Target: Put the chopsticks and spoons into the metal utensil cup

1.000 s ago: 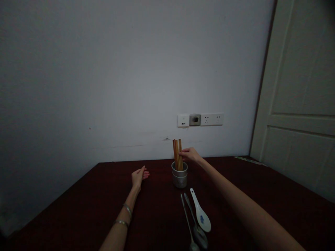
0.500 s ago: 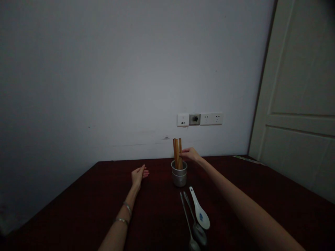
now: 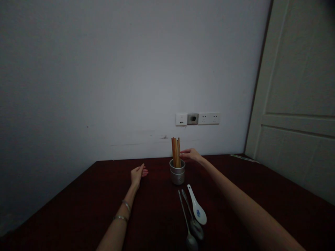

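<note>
**Orange-brown chopsticks [image 3: 175,152] at the tips of our right grip [image 3: 190,154]**

We hold our right grip out over the dark red desk [image 3: 78,209]. Its fingertips [image 3: 182,152] are against the right side of the chopsticks, a little above the rim of their cup. The fingers are drawn close together, yet we cannot tell whether they clasp a stick or only touch it. The chopsticks stand upright in a small metal cup [image 3: 177,173]. The cup sits just below that grip and slightly to its left, near the far edge of the desk.

Our left grip [image 3: 137,174] lies well to the left of the cup and apart from it. Its fingers are stretched out together and rest on the desk, holding nothing. Two thin bangles [image 3: 126,205] circle the forearm behind it.

Nearer to us than the right grip, beside its forearm, lie a white ceramic spoon [image 3: 196,209] with a blue mark and two metal spoons [image 3: 190,226]. They lie side by side, bowls toward us and handles toward the cup. Beyond the right grip, a row of sockets [image 3: 198,119] is set in the pale wall [image 3: 104,69]. A white door [image 3: 295,104] stands off to that grip's right.
</note>
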`<action>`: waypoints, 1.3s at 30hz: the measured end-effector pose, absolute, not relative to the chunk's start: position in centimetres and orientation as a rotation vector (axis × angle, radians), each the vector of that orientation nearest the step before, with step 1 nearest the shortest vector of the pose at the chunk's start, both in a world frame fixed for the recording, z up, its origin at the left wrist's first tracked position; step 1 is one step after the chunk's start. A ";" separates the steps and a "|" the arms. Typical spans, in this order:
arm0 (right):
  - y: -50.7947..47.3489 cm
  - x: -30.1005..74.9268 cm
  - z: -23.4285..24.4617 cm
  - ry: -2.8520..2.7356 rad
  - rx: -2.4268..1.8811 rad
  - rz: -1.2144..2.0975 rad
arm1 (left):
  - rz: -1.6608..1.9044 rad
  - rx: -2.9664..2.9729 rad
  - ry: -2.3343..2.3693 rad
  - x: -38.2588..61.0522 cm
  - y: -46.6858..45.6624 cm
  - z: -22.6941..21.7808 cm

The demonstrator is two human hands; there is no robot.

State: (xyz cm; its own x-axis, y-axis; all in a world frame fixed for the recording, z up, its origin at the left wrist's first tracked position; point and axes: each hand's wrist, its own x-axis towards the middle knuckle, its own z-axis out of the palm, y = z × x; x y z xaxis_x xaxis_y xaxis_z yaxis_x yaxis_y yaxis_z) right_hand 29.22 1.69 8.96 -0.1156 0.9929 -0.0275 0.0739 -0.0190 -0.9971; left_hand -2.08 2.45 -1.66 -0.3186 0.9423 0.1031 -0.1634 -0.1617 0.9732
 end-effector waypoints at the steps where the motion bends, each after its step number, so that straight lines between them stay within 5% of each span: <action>1: 1.6 29.6 8.8 -1.332 -1.217 1.287 | 1.621 0.999 1.216 -2.1 2.4 -1.7; 6: 0.7 31.9 6.7 -1.355 -1.267 1.191 | 1.610 1.014 1.212 -2.1 2.3 -1.6; 23: -8.1 37.2 -3.1 -2.000 -1.698 0.016 | 1.615 1.091 1.205 -2.0 1.8 -1.7; 39: -9.0 36.6 -2.7 -1.992 -1.758 -0.019 | 1.466 1.270 1.308 -1.8 0.5 -0.6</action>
State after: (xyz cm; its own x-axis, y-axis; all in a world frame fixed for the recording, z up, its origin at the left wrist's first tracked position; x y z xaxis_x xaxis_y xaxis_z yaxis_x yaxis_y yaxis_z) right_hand 36.60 -9.00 -2.70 -0.0597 0.9317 0.3582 0.9385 0.1747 -0.2980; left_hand -1.84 0.47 -0.62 -0.1954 0.9650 0.1749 0.0640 -0.1654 0.9841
